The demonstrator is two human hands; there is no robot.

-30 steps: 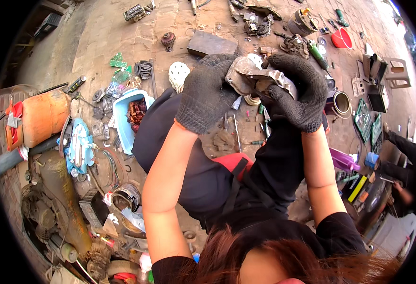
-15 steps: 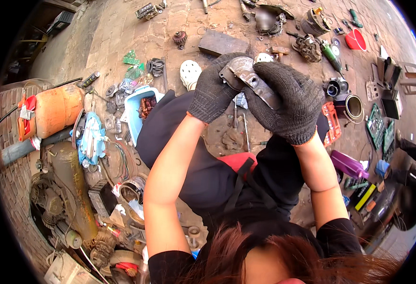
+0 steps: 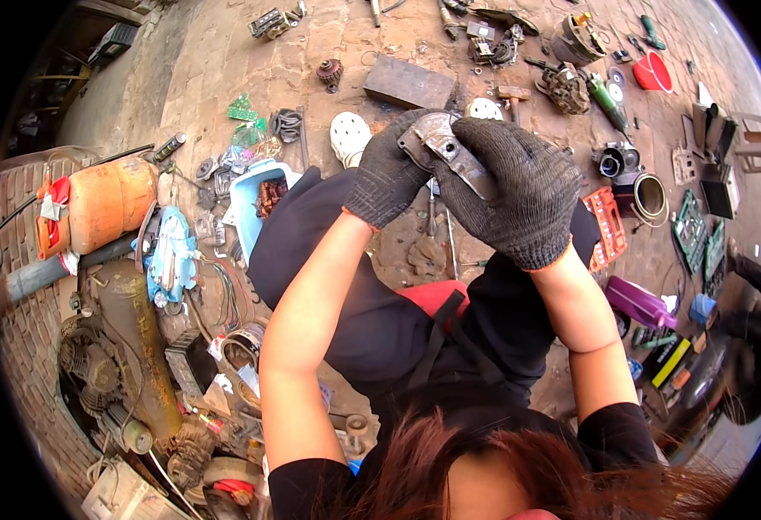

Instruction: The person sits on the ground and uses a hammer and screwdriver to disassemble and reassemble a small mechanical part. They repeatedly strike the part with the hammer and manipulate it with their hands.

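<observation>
Paving [image 3: 216, 61] spreads beneath everything, with an orange tank [image 3: 110, 206] at the left. A light-blue tub [image 3: 246, 195] stands between that tank and the hands; a dark rectangular block [image 3: 409, 84] lies just beyond them. The gloved right hand [image 3: 519, 186] bends over, pinching the narrow end of a grey metal part [image 3: 439, 141] between thumb and fingers. The gloved left hand [image 3: 389, 172] curls around its broad, rounded end, fingertips hidden, so I cannot tell how firmly they press. The part sits raised between both hands, touching each; its long axis slants from far left to near right, the left hand nearer the rounded end. A small dark hole [image 3: 449, 149] shows in its face.
</observation>
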